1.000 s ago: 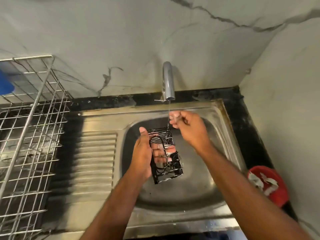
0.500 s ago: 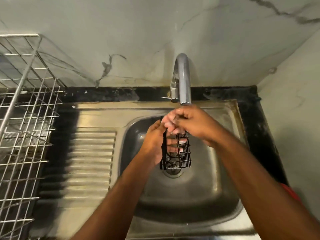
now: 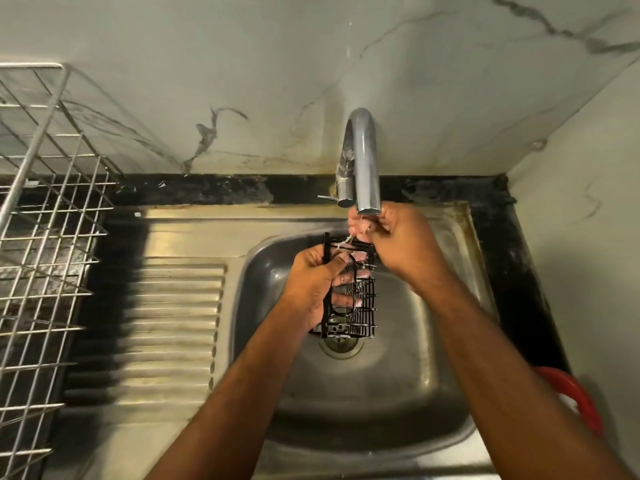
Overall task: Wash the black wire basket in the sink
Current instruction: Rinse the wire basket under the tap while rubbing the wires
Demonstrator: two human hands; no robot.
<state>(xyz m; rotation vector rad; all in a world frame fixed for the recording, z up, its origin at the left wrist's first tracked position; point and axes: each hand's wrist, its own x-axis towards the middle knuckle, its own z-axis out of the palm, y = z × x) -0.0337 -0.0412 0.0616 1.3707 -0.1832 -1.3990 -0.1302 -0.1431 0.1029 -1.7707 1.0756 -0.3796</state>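
Two hands on it: left hand (image 3: 313, 289) grips the black wire basket (image 3: 349, 289) mid-frame, right hand (image 3: 398, 242) pinches its top under the tap (image 3: 362, 161). Looks light, stiff, wet-slippery; hold the frame wires.

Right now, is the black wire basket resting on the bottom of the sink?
No: the left hand holds the black wire basket up above the drain, under the tap.

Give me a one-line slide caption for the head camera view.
Left hand holds black wire basket under the faucet above the sink; right hand at its top.
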